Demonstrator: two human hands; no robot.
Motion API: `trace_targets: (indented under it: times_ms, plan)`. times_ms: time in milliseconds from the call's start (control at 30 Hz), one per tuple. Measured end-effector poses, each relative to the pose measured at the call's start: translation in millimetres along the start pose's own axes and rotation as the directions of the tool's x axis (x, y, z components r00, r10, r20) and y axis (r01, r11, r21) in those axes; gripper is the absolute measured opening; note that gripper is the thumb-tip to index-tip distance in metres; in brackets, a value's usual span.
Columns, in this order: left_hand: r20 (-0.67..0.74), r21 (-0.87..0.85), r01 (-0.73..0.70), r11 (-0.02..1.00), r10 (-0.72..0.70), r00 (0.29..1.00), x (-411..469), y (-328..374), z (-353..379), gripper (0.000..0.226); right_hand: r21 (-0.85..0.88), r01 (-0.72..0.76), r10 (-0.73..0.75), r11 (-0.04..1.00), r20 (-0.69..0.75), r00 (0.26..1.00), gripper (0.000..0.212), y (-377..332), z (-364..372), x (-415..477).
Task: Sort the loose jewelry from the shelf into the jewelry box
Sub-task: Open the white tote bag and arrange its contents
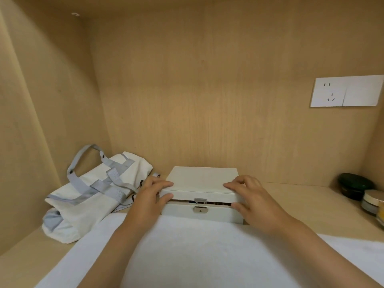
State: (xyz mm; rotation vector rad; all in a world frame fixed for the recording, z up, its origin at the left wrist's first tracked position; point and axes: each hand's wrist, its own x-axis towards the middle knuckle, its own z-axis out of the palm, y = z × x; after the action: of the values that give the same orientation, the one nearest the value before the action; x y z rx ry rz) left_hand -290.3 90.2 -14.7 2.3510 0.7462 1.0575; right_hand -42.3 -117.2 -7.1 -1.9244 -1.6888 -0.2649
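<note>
Nearest, a white cloth [197, 256] is spread on the shelf [301, 202]; beyond it the jewelry box [216, 213] is set, its lid [201, 179] barely ajar and pinched in the grip of left hand [151, 196] and right hand [255, 202]; no loose jewelry is seen outside, so sorting is judged nearly finished

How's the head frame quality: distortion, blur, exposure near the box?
Head view: strong wide-angle bowing, wall socket skewed at the right edge; warm, even light, no glare; whole frame slightly soft; white fabric nearly blown out, textureless; gap under the jewelry box lid falls into shadow, contents unreadable.
</note>
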Motion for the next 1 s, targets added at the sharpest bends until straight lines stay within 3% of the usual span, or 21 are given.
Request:
trace_targets:
  times_ms: [133,267,900,1000]
  plan:
    - [0.079,0.174,-0.13,0.976,0.118,0.99,-9,4,7,0.044,-0.1,0.059,-0.057,0.993,0.023,0.998,0.057,-3,12,-4]
    - [0.196,0.227,-0.183,0.956,0.139,0.971,-16,10,15,0.055,-0.09,0.043,-0.039,0.995,0.047,0.998,0.061,-6,22,-9]
    - [0.118,0.162,-0.118,0.98,0.1,0.988,-1,29,30,0.045,-0.195,-0.03,0.041,0.98,0.052,0.998,0.058,1,4,-2]
    - [0.109,0.24,-0.195,0.951,0.173,0.979,3,48,40,0.035,-0.214,-0.106,0.116,0.971,0.038,0.992,0.058,16,-7,-8]
